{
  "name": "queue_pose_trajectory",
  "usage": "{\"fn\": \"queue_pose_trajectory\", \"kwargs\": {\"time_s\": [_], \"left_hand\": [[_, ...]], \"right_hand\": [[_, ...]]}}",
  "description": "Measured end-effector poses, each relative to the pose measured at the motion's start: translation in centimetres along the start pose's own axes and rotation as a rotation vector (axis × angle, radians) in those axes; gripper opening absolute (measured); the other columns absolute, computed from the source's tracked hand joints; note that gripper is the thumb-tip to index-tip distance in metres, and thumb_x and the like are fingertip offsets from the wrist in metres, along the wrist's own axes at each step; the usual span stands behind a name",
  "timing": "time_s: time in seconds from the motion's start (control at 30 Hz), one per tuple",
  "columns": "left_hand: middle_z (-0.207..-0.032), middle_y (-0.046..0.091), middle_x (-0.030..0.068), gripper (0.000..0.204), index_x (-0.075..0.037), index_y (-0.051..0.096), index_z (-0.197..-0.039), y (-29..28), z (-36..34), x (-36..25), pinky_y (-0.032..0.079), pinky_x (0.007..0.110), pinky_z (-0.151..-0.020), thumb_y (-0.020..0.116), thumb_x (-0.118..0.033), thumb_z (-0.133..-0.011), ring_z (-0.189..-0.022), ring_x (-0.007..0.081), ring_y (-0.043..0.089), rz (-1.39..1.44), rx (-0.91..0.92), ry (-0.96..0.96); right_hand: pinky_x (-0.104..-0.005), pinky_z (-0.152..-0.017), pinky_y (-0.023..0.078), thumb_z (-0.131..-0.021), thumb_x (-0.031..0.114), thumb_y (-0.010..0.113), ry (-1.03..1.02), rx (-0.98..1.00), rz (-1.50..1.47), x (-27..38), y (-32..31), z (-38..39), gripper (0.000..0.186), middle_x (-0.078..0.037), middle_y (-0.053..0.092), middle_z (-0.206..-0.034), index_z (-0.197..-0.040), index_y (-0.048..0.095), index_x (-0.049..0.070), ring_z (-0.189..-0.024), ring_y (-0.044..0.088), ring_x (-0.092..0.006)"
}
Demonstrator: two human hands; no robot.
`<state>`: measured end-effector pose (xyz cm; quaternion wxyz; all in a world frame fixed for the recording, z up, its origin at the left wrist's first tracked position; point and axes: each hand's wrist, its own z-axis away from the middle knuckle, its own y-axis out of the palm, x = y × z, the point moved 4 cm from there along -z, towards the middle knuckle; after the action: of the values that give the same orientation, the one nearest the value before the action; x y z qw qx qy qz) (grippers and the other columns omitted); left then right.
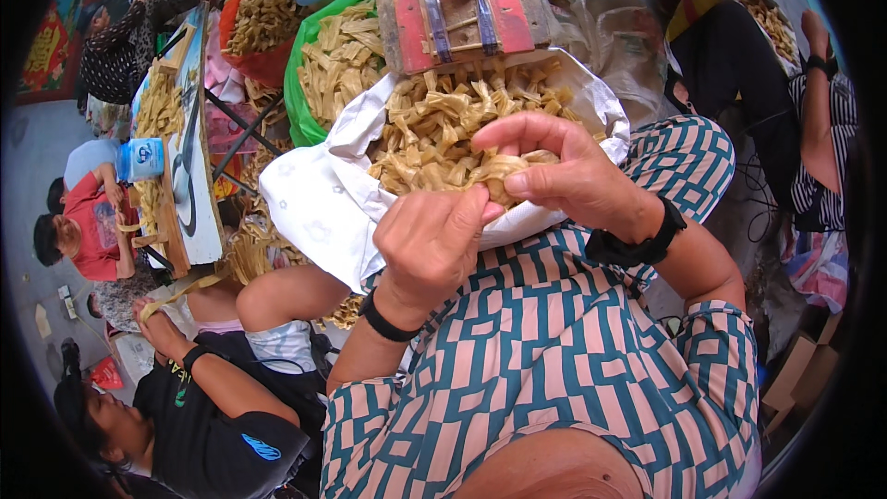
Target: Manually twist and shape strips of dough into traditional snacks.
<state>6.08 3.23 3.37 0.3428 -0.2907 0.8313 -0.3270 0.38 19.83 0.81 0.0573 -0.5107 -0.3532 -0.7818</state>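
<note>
In front of me a white sack (346, 143) lies wide at its mouth, filled with yellowish-tan tofu skin knots (434, 120). Over its near edge both my hands meet around a tofu skin knot (499, 171). My left hand (430, 240) is closed, thumb and fingertips pinching the knot's near end. The thumb and fingers of my right hand (577, 171) curl around its right side. Part of the knot is hidden by the fingers. Black bands circle both my wrists.
A red board (397, 0) with a small wooden fixture stands beyond the sack. A green bag (300, 83) and a red bag (263, 65) hold more knots at left. A co-worker in black sits close at lower left, hands on a tan strip (180, 296). Other people sit around.
</note>
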Motion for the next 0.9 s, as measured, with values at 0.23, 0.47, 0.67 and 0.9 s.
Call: {"fn": "queue_pose_trajectory", "kwargs": {"time_s": [0.23,0.47,0.67,0.9], "left_hand": [[-0.071,0.070,0.0061,0.011,0.001,0.069,-0.094,1.7,0.6,2.5,0.050,0.028,-0.054,0.072,-0.008,-0.091,-0.060,0.0099,0.064,0.875,0.137,-0.712],[-0.058,0.048,-0.0023,0.008,-0.002,0.060,-0.090,1.5,1.2,4.9,0.049,0.026,-0.056,0.064,-0.006,-0.096,-0.043,0.0054,0.040,1.344,-0.218,-1.096],[-0.061,0.054,0.0001,0.012,-0.001,0.063,-0.092,2.7,2.6,6.4,0.051,0.026,-0.058,0.063,-0.011,-0.098,-0.047,0.0069,0.047,1.341,-0.062,-1.159],[-0.099,0.072,0.0122,0.039,0.001,0.069,-0.112,-1.1,-4.8,5.4,0.053,0.035,-0.078,0.080,-0.019,-0.081,-0.093,0.0245,0.069,0.362,0.282,-0.157]], "right_hand": [[-0.0156,-0.056,0.038,-0.095,0.012,0.068,-0.161,0.040,0.280,-0.7,-0.5,0.0,0.047,0.001,0.061,-0.103,-0.139,0.055,0.001,-0.067,0.048,-0.0004],[-0.0199,-0.051,0.035,-0.102,0.014,0.059,-0.089,0.023,0.478,1.8,-1.9,1.4,0.044,0.007,0.052,-0.064,-0.142,0.051,-0.002,-0.055,0.045,-0.0015],[-0.0330,-0.049,0.048,-0.083,0.002,0.069,-0.626,0.069,1.477,1.3,-1.2,1.7,0.015,-0.007,0.058,-0.063,-0.097,0.064,-0.001,-0.058,0.062,-0.0202],[-0.0278,-0.045,0.042,-0.073,0.006,0.068,-0.860,0.073,1.809,2.9,-1.2,1.2,0.022,-0.001,0.051,-0.060,-0.093,0.063,-0.001,-0.053,0.055,-0.0134]]}}
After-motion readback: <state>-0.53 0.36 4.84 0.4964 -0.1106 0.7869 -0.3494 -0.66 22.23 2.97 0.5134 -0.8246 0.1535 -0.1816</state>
